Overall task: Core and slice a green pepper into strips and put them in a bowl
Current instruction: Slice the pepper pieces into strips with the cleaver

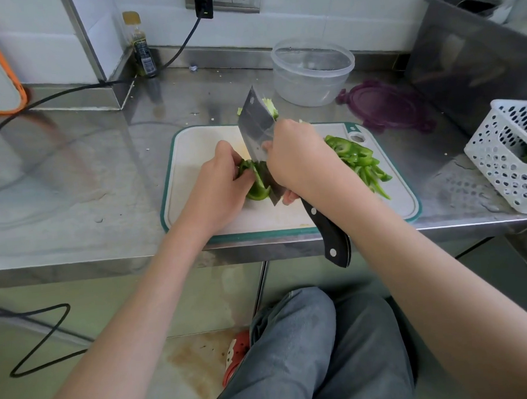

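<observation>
While the left hand (221, 183) curled its fingers over the green pepper piece (256, 186) on the cutting board (191, 148), the right hand (296, 157) gripped the cleaver (256, 128) — blade against the pepper. Cut strips (358, 159) lay heaped to the right; the clear bowl (313, 71) stood beyond the board — apart from it.

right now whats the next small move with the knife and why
Probably press the cleaver down through the pepper piece the left hand holds; its edge sits on that piece, beside the cut strips, and the bowl is empty.
</observation>
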`<state>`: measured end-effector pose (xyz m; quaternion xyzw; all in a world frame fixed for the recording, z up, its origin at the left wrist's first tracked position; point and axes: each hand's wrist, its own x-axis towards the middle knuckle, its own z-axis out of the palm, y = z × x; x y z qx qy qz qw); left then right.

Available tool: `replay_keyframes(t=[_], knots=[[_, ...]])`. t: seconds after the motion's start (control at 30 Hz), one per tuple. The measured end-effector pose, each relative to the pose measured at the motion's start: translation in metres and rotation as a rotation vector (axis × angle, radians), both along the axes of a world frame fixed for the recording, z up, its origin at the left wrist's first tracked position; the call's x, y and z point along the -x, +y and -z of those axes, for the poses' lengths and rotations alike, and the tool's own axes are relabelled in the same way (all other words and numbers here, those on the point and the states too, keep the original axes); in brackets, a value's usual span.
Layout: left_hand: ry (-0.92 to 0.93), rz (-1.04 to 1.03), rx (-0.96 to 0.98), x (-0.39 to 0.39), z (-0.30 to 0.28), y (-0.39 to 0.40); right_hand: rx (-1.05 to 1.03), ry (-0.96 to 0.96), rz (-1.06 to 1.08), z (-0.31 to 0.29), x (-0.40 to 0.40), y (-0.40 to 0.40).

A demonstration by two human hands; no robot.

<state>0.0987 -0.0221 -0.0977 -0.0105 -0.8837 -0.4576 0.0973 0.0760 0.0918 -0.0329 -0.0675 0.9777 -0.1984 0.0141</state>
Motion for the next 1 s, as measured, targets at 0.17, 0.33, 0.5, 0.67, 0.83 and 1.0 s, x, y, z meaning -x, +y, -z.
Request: replay_keyframes(t=[0.17, 0.33, 0.5, 0.67, 0.83, 1.0], knots=[[-0.012, 0.007, -0.042, 0.000, 0.000, -0.001, -0.047, -0.050, 0.041, -0.001, -0.003, -0.010], [-0.011, 0.012, -0.076, 0.002, 0.002, -0.002, -0.132, 0.016, 0.035, 0.000, -0.014, -0.018], [-0.019, 0.001, -0.175, 0.003, 0.001, -0.003, -0.221, -0.029, -0.006, -0.003, 0.004, -0.030], [0.002, -0.069, -0.269, 0.004, 0.002, -0.005, -0.092, -0.019, -0.019, -0.001, 0.013, -0.027], [0.004, 0.006, -0.152, 0.004, 0.001, -0.003, 0.033, -0.128, 0.077, -0.006, 0.018, 0.015], [0.042, 0.088, 0.103, 0.001, 0.001, 0.001, 0.144, 0.032, 0.086, -0.015, 0.011, 0.043]])
